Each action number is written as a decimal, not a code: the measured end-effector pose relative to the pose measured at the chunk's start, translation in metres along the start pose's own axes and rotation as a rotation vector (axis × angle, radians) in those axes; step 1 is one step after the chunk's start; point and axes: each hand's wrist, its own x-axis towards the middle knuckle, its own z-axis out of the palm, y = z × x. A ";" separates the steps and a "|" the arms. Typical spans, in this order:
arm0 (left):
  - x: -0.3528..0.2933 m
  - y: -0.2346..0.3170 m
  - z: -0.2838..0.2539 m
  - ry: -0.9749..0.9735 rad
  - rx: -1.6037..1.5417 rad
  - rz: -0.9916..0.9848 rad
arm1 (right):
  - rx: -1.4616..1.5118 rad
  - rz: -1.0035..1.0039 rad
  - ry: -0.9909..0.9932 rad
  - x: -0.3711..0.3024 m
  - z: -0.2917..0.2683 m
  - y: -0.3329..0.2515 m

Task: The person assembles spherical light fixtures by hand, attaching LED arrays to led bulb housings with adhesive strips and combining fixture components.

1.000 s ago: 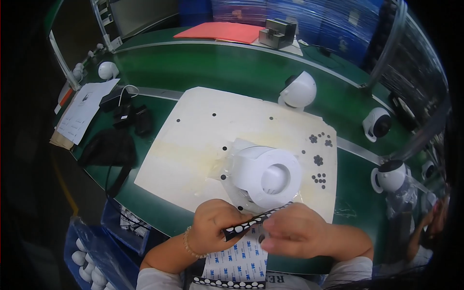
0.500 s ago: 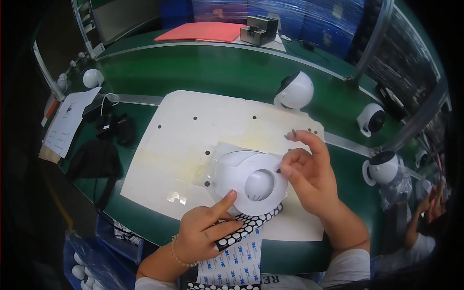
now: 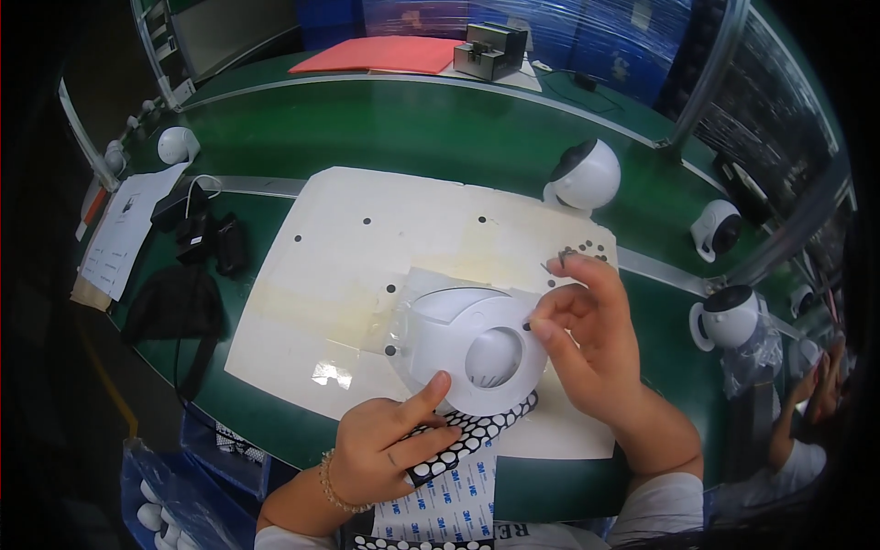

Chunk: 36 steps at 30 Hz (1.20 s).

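A white rounded plastic housing [image 3: 440, 316] with a ring-shaped face and a round opening lies on the pale board in front of me. My left hand [image 3: 385, 449] has its thumb against the housing's lower left edge. Its fingers are closed on a black strip with white round spots [image 3: 472, 446], which touches the housing's lower side. Printed backing paper [image 3: 449, 500] hangs below the strip. At the right rim of the ring, my right hand [image 3: 591, 335] pinches a small black round pad [image 3: 527, 326] between thumb and forefinger; its other fingers are curled above.
The pale board [image 3: 321, 266] carries several black dots. White ball-shaped cameras [image 3: 596, 174] stand along the far and right sides. Black adapters [image 3: 194, 236], a black pouch [image 3: 174, 302] and a paper sheet [image 3: 128, 225] lie left. A person's hand [image 3: 825, 376] shows at far right.
The ball-shaped cameras at the far right have shifted a little to the right. Both hands stay nearly in place, the right thumb and forefinger still at the ring's rim.
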 end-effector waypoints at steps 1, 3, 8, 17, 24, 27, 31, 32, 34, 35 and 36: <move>0.000 0.000 0.000 -0.004 0.003 0.002 | -0.117 -0.050 0.010 0.000 0.000 -0.001; 0.001 0.000 0.000 -0.007 0.005 0.004 | -0.336 -0.229 0.022 0.001 0.000 -0.002; 0.001 0.001 -0.002 0.001 0.014 0.006 | -0.668 -0.419 -0.098 -0.002 -0.001 -0.023; 0.002 0.000 -0.002 -0.016 -0.018 0.014 | -0.152 -0.162 -0.134 0.024 0.017 -0.016; 0.002 0.002 -0.004 -0.026 0.016 0.012 | -0.020 -0.019 -0.155 0.026 0.022 -0.010; 0.001 0.002 -0.004 -0.042 0.038 0.005 | -0.020 -0.057 -0.118 0.025 0.025 -0.008; 0.002 0.002 -0.004 -0.031 0.035 0.004 | -0.165 -0.139 -0.066 0.020 0.024 0.000; 0.002 0.002 -0.004 -0.031 0.038 0.006 | -0.166 -0.139 -0.066 0.019 0.024 -0.001; 0.003 0.003 -0.004 -0.032 0.036 0.008 | -0.607 -0.456 -0.013 0.017 0.023 -0.003; 0.003 0.003 -0.005 -0.033 0.032 0.010 | -0.610 -0.457 -0.013 0.013 0.022 -0.004; 0.004 0.003 -0.005 -0.030 0.034 0.009 | -0.704 -0.475 -0.014 0.008 0.022 -0.005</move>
